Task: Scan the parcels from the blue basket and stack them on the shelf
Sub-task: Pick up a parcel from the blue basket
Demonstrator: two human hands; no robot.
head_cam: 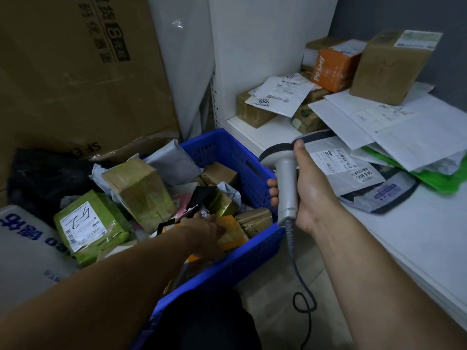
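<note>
1. The right hand (303,195) is clamped round the handle of a grey plastic barcode scanner (286,183). It holds it upright just outside the right wall of the blue perforated plastic basket (227,150), the head leaning over the basket.
2. The left hand (206,231) is down inside the basket near its front right corner, resting on a small orange-yellow cardboard parcel (233,232). The back of the hand covers the fingers, so I cannot tell whether they are closed on it or only touching.
3. That parcel lies directly under the left hand, and below and left of the scanner. The left hand is much the nearer, and I'd judge the lift goes up and right toward the scanner head.
4. Its long axis seems to point at the basket's right wall, but too much is covered to be sure, and no label shows.
5. Deeper in the basket sit a tan taped cardboard box (141,188) and, at the left side, a green plastic bag with a white label (88,226).
6. Right of the basket, the white shelf (417,236) carries stacked parcels. Its far right end is cut off.
</note>
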